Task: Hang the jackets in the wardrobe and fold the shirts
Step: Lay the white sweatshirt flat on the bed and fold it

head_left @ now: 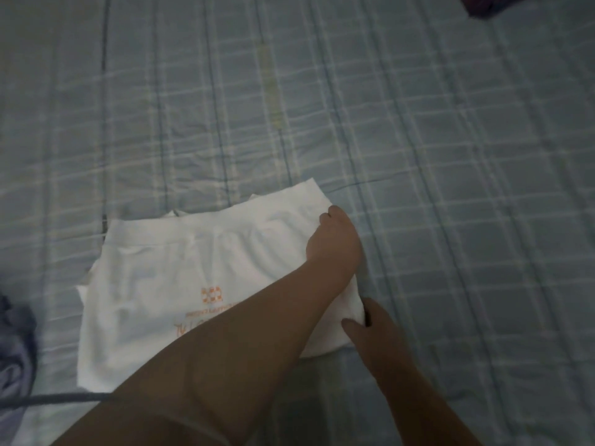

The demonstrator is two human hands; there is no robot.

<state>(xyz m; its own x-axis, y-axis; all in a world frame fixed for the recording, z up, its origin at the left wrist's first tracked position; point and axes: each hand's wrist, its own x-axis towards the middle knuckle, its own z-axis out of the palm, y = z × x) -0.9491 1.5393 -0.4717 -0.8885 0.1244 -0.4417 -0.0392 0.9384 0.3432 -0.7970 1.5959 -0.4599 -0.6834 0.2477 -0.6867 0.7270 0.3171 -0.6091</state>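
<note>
A white shirt [154, 284] with an orange print lies partly folded on the bed, in the lower middle of the view. My left arm crosses over it from the lower left. My left hand [335, 243] sits at the shirt's far right corner, fingers curled around the edge. My right hand [373, 329] is just below it at the shirt's near right edge, thumb on top and fingers tucked under the fabric. The image is dim and slightly blurred.
The bed is covered by a blue plaid sheet [418, 140] that fills the view. A blue-purple garment [14, 349] lies bunched at the left edge. A dark garment [495, 4] shows at the top right corner.
</note>
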